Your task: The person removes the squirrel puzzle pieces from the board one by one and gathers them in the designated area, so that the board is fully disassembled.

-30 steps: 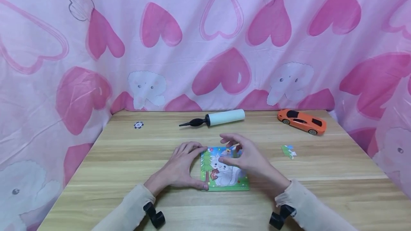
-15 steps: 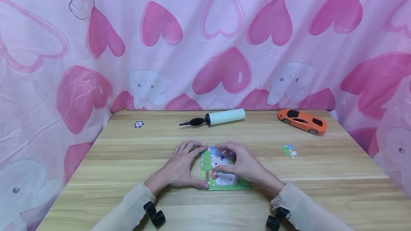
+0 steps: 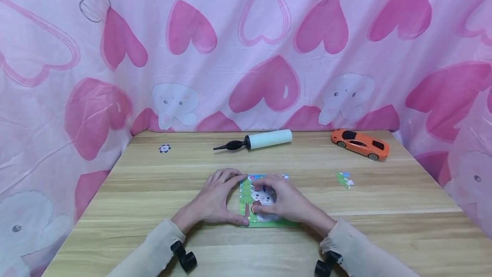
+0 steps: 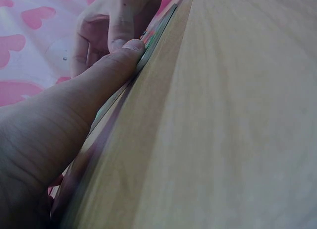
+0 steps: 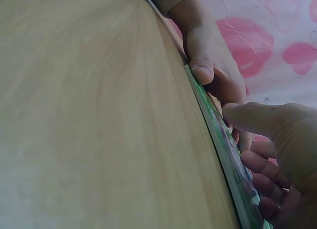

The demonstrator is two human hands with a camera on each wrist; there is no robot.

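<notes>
A small square jigsaw puzzle (image 3: 246,198) lies flat on the wooden table, showing a white cartoon animal, a green tree and a brown nut. My left hand (image 3: 215,200) spans its left side, index fingertip at the upper left corner and thumb at the lower left one. Over the puzzle's right half arches my right hand (image 3: 288,200), covering part of the picture. In the right wrist view its fingers (image 5: 267,187) are loosely bent close to the puzzle's surface (image 5: 215,122), and no piece shows between them. Whether these fingertips touch the picture, I cannot tell.
A loose puzzle piece (image 3: 344,179) lies to the right. Along the back are a poker chip (image 3: 165,148), a hand pump (image 3: 269,139) with a black nozzle, and an orange toy car (image 3: 360,144). A pink heart-patterned curtain (image 3: 265,84) hangs behind the table.
My right hand has come down and slightly left over the puzzle, its fingers drawing in toward the thumb. The left hand stays at the puzzle's left side.
</notes>
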